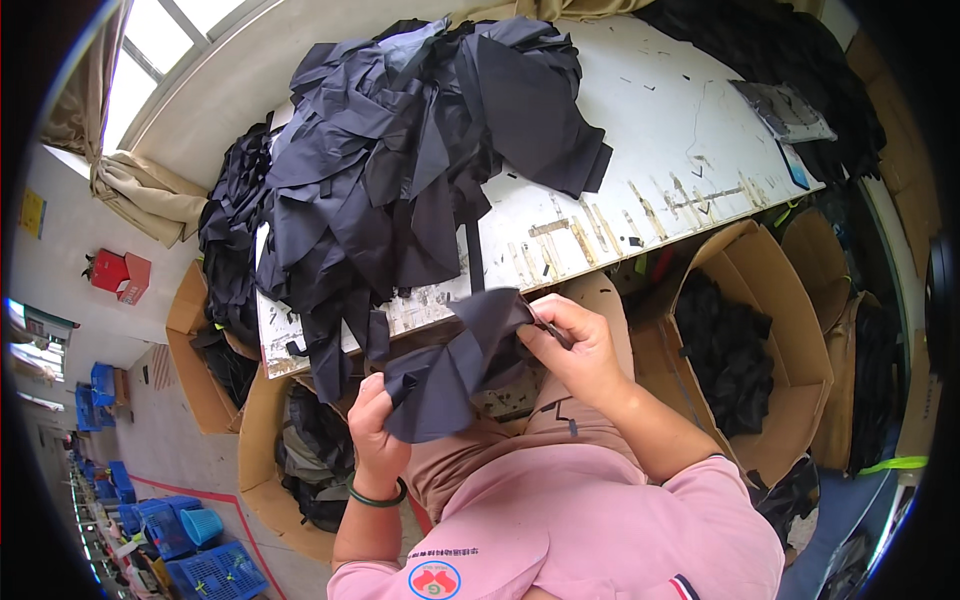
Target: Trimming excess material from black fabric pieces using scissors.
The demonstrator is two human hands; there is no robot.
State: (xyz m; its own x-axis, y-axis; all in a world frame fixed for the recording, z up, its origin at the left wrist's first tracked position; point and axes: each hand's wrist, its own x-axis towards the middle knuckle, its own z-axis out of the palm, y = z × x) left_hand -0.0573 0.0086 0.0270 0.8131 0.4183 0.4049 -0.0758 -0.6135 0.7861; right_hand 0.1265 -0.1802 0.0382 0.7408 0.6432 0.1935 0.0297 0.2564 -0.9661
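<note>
A dark grey-black piece of fabric (440, 375) is stretched between my two hands above my lap, just off the table's near edge. My left hand (375, 425) is closed round its lower left end. With fingers pinched, my right hand (578, 350) grips its upper right edge; a thin dark strip shows at these fingertips, too small to name. Beyond my hands, a big heap of similar dark fabric pieces (400, 150) covers the left part of the white table (650, 120), some hanging over its near edge.
Cardboard boxes holding dark fabric stand at the right (800, 385) and the left (262, 455) of my legs. More dark fabric (800, 70) lies at the table's far right, beside a plastic-wrapped packet (785, 110). Blue crates (215, 570) sit on the floor at the lower left.
</note>
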